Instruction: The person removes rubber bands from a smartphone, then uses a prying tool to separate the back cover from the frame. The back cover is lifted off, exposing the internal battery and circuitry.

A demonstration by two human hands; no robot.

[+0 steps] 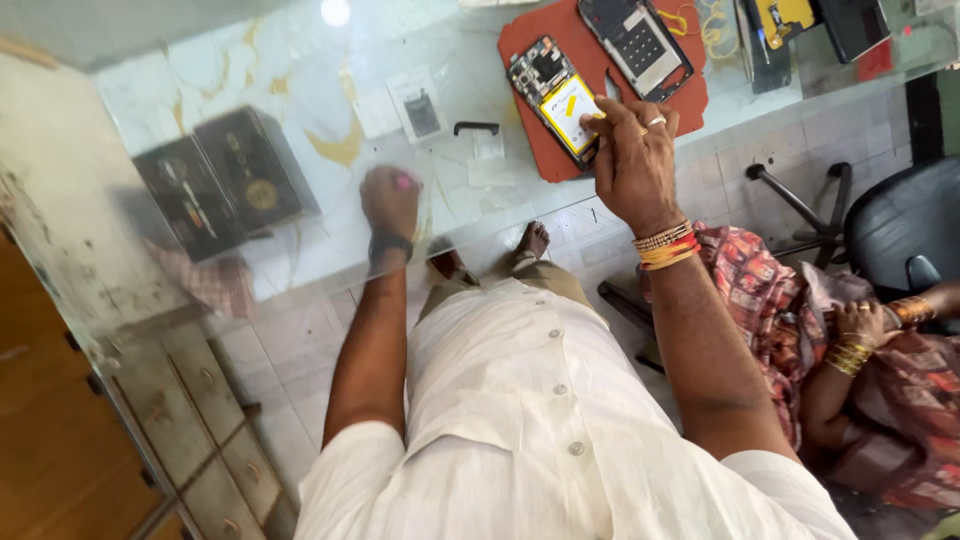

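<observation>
We look down on a glass-topped bench (pixel 300 90) and find our right hand (pixel 632 160) resting on an opened phone (pixel 556 102) that lies back-up on a red work mat (pixel 545 160), at about one o'clock from our chest. The fingers of that hand are spread a little and curled down, their tips touching the near long edge and the yellow battery (pixel 568 108) in the middle of the phone; they press rather than pinch, so nothing is lifted. Our left hand (pixel 390 198) sits at about eleven o'clock, closed into a fist around a small pink thing (pixel 404 182) that is too blurred to tell what it is. We judge the phone light and stiff as a slab, but delicate with its back off: the board at its far end and the battery are bare, and the battery is soft enough to dent, so we would take it by the two long frame edges and keep off the middle. The mat should keep it from sliding, whereas the glass around it looks slick. A second opened phone (pixel 640 45) lies just beyond at twelve o'clock on the same mat, and a dark box (pixel 225 175) stands at ten o'clock. A seated person's hand (pixel 860 325) with bangles shows at four o'clock, well apart.
</observation>
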